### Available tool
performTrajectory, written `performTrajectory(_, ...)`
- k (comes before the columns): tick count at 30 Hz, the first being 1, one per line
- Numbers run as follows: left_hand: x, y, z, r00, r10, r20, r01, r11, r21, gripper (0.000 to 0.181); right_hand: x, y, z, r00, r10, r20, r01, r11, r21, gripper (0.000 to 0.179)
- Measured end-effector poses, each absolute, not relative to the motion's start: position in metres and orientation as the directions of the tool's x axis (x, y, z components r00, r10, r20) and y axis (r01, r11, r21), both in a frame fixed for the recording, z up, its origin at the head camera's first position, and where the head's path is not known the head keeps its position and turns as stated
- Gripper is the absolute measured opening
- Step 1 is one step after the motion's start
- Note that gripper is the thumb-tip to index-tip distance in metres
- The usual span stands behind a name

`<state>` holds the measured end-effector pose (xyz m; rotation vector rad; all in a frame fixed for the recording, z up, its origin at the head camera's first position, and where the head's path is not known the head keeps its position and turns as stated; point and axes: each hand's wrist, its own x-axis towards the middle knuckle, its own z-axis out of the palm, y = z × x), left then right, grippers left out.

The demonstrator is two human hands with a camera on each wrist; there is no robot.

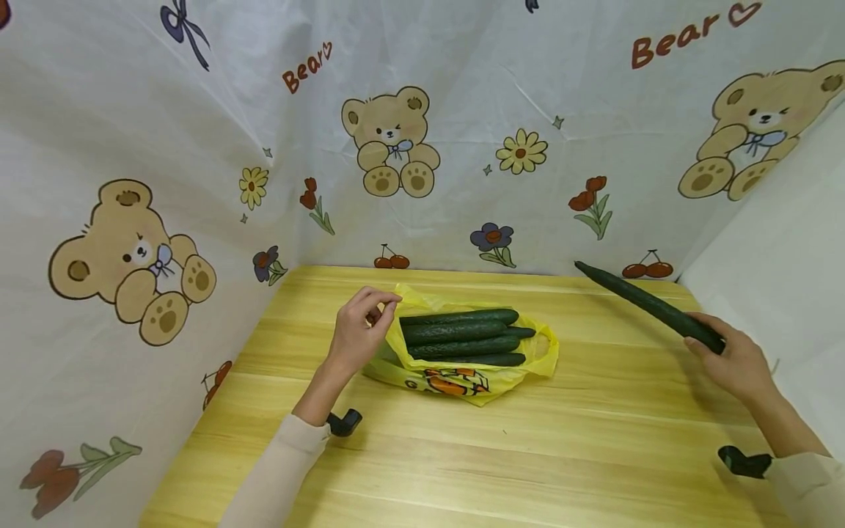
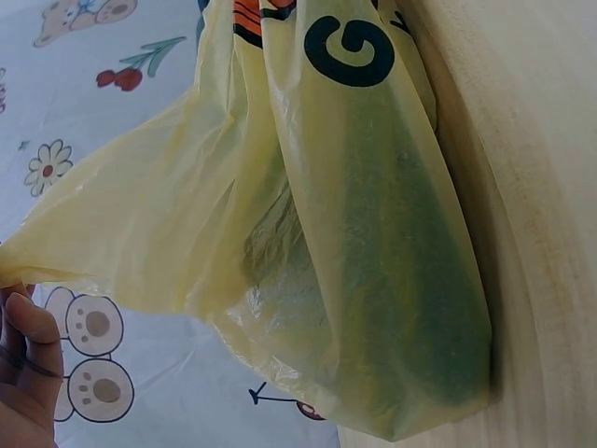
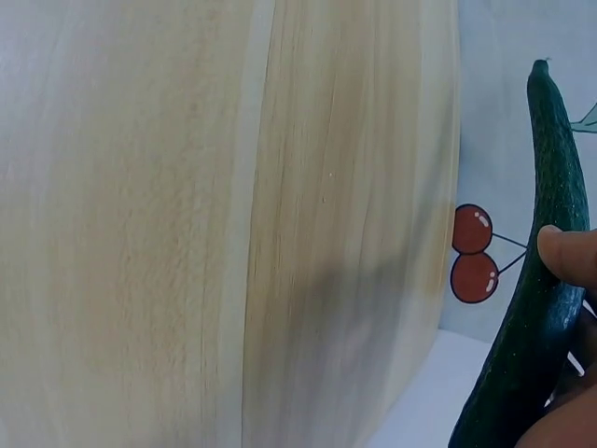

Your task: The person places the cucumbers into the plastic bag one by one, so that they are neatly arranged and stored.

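Observation:
A yellow plastic bag (image 1: 485,392) lies on its side on the table, its mouth spread toward the right. Inside it are several dark green cucumbers (image 1: 455,331), stacked side by side. My left hand (image 1: 356,330) pinches the bag's upper left edge and pulls the film up taut, as the left wrist view also shows. Over at the right, my right hand (image 1: 733,359) grips a long cucumber (image 1: 650,302) near one end. That cucumber is raised above the table and points to the back left. In the right wrist view my thumb (image 3: 569,254) presses along its side.
The wooden table (image 1: 422,462) is bordered at the back and left by a white cloth (image 1: 455,198) printed with bears and flowers. A plain white surface (image 1: 785,264) bounds the right side. Black wrist-camera mounts (image 1: 345,422) stick out beside both sleeves.

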<state>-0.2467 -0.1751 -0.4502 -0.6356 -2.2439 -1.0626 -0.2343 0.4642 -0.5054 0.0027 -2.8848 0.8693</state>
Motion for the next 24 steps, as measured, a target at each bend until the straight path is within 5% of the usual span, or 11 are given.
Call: performTrajectory(24, -0.25, -0.175, -0.436, -0.708, 0.169, 0.686, 0.637, 0.572, 0.516, 0.014, -0.224, 0.437, -0.491, -0.977, -0.118, 0.178, -0.204, 0.766, -0.61, 0.053)
